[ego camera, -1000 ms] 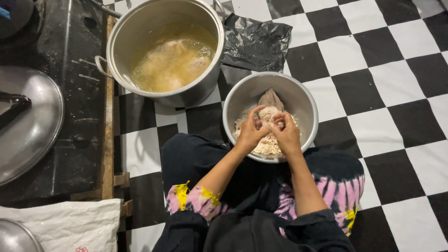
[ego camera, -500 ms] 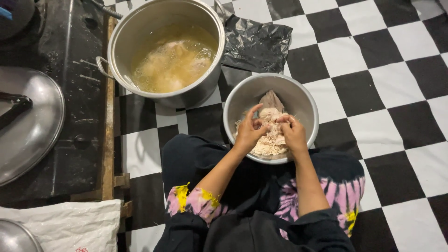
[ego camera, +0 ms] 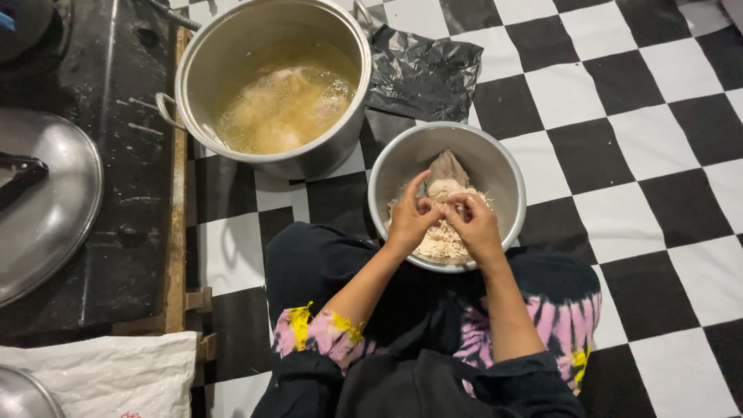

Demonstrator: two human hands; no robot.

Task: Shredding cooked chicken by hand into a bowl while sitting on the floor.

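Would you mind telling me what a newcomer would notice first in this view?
Probably the two hands, left hand and right hand, pinching pale shredded meat over a metal bowl at the centre. Above left stands a large pot of yellowish broth, all on a bold black-and-white checkered floor.

My left hand (ego camera: 409, 220) and right hand (ego camera: 474, 224) bare, no rings or watch that I can see, forearms uncovered, black top, short tie-dye sleeves in pink, purple and yellow, dark trousers over the knees
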